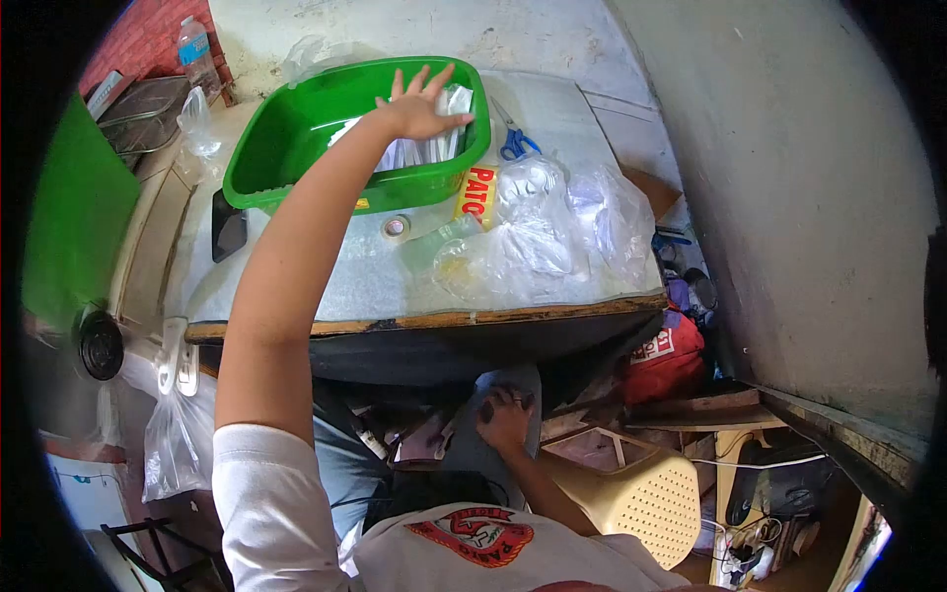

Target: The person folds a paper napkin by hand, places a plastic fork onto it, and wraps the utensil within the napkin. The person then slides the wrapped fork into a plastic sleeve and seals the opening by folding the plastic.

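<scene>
My left hand (419, 111) is stretched out over the right part of a green plastic basin (266, 187), fingers spread and palm down. Beneath it, white flat pieces (414, 156) stand packed in a row inside the basin; the hand partly covers them. My right hand (505, 419) lies on my knee below the table edge, fingers loosely out and holding nothing. Right of the basin are blue-handled scissors (517, 144). In front of it sit a roll of tape (396, 228), a yellow packet with red letters (476, 195) and clear plastic bags (538, 232).
A dark phone (228, 227) lies by the basin's left side. The table's wooden front edge (444, 318) runs above my lap. A water bottle (197, 57) stands back left, a plastic bag (178, 449) hangs at left, and a cream plastic stool (641, 498) is at right.
</scene>
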Demonstrator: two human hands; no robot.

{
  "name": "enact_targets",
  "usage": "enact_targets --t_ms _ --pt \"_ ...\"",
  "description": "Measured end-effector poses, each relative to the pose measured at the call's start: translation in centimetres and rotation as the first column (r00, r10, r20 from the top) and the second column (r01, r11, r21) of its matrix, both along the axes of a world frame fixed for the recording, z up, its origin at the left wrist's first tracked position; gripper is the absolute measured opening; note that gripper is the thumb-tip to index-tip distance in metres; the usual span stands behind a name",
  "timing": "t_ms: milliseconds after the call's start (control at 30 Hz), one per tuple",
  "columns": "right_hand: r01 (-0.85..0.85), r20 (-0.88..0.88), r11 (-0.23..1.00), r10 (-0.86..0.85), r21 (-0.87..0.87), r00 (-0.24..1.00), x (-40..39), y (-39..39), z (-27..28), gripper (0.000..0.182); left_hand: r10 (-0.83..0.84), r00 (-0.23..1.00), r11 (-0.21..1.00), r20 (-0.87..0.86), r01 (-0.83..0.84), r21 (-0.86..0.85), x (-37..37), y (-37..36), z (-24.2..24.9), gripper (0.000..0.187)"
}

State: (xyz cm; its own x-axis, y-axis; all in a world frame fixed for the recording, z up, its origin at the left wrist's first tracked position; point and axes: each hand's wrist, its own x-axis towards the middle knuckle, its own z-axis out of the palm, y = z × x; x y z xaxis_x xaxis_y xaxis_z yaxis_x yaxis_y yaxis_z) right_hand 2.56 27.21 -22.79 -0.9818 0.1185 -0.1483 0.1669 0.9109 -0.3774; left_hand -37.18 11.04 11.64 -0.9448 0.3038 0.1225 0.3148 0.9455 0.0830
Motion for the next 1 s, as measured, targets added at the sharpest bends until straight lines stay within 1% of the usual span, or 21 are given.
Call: enact_targets --t_ms 33,100,133,167,233,267,333,367,400,433,467,533,567,633,667,733,833,867,933,967,1000 --pt "0.002 0.002 1.000 -0.002 -0.001 1.000 0.1 0.0 -0.1 0.045 -0.002 1.000 1.000 0.002 0.002 -0.001 -0.6 0.1 -0.5 0.107" --pt "0.005 -0.014 1.000 -0.005 0.003 1.000 0.2 0.2 0.1 0.042 -0.119 0.988 0.982 0.095 0.102 0.159 -2.9 0.2 -1.6 0.103" --pt "0.004 -0.014 1.000 -0.004 0.005 1.000 0.2 0.2 0.4 0.042 -0.198 0.962 0.972 0.189 0.169 0.161 -3.4 0.2 -1.6 0.101" --pt "-0.003 0.014 1.000 0.003 0.002 1.000 0.2 0.2 0.8 0.041 -0.195 0.963 0.973 0.187 0.166 0.163 -3.8 0.2 -1.7 0.101" --pt "-0.014 0.035 1.000 0.014 0.000 0.999 -0.1 0.2 0.9 0.041 -0.153 0.952 0.985 0.265 0.123 0.124 -4.0 0.4 -1.1 0.101" --pt "-0.002 0.031 1.000 0.002 0.002 1.000 0.0 0.1 0.8 0.041 -0.149 0.953 0.985 0.263 0.120 0.125 -3.8 0.4 -1.1 0.101" --pt "0.006 0.028 1.000 -0.006 0.004 1.000 0.0 0.0 0.5 0.041 -0.172 0.977 0.980 0.130 0.156 0.123 -3.1 0.1 -1.4 0.097" --pt "0.009 -0.022 0.999 -0.008 0.034 1.000 0.1 0.0 0.2 0.035 -0.168 0.977 0.981 0.131 0.153 0.122 -2.8 0.1 -1.6 0.097" --pt "0.015 -0.072 0.998 -0.011 0.064 0.997 0.2 -0.1 0.2 0.029 -0.090 0.994 0.988 0.054 0.082 0.131 -2.3 0.3 -1.5 0.097" --pt "0.016 -0.070 0.998 -0.011 0.063 0.997 0.2 -0.1 0.1 0.029 -0.011 1.000 0.989 -0.023 0.014 0.145 -1.8 0.4 -1.3 0.096" --pt "0.008 -0.094 0.999 -0.004 0.040 0.996 0.3 0.0 0.1 0.029 -0.013 1.000 0.989 -0.020 0.015 0.145 -1.4 0.4 -1.1 0.096" --pt "0.000 -0.117 1.000 0.002 0.018 0.993 0.5 0.1 0.0 0.030 -0.002 0.990 0.966 -0.139 0.038 0.256 -1.2 0.1 -1.0 0.081" --pt "0.004 -0.117 1.000 -0.001 0.027 0.993 0.5 0.0 0.0 0.029 -0.003 0.990 0.966 -0.140 0.038 0.255 -2.0 -0.1 -1.4 0.081" --pt "0.006 -0.121 0.999 -0.002 0.037 0.993 0.2 -0.1 -0.1 0.029 -0.192 0.981 0.943 -0.024 0.192 0.271 -5.8 -0.8 -3.2 0.075" --pt "0.016 -0.118 0.999 -0.013 0.028 0.993 0.2 -0.1 -0.2 0.029 -0.191 0.981 0.943 -0.026 0.191 0.272 -6.4 -0.8 -3.2 0.075" --pt "0.024 -0.113 0.999 -0.022 0.023 0.993 0.2 -0.1 0.2 0.030 -0.252 0.960 0.942 0.124 0.213 0.261 -6.2 -0.8 -2.8 0.071" --pt "0.010 -0.112 1.000 -0.007 0.028 0.994 0.3 -0.1 0.7 0.031 -0.211 0.962 0.964 0.171 0.176 0.199 -4.2 -0.4 -1.1 0.076" --pt "0.002 -0.107 0.999 0.002 0.033 0.994 0.3 0.0 0.7 0.031 -0.209 0.963 0.964 0.172 0.173 0.201 -3.7 -0.2 -0.9 0.076" --pt "-0.007 -0.103 0.999 0.011 0.040 0.995 0.3 0.1 0.4 0.031 -0.162 0.985 0.969 0.062 0.148 0.196 -3.4 0.1 -0.9 0.071" --pt "-0.007 -0.106 0.999 0.012 0.049 0.994 0.3 0.1 0.1 0.030 -0.163 0.985 0.969 0.062 0.148 0.196 -3.2 0.3 -1.1 0.071" --pt "-0.006 -0.111 0.998 0.013 0.059 0.994 0.2 0.0 0.1 0.030 -0.135 0.990 0.976 -0.043 0.140 0.166 -2.3 0.4 -1.1 0.066"
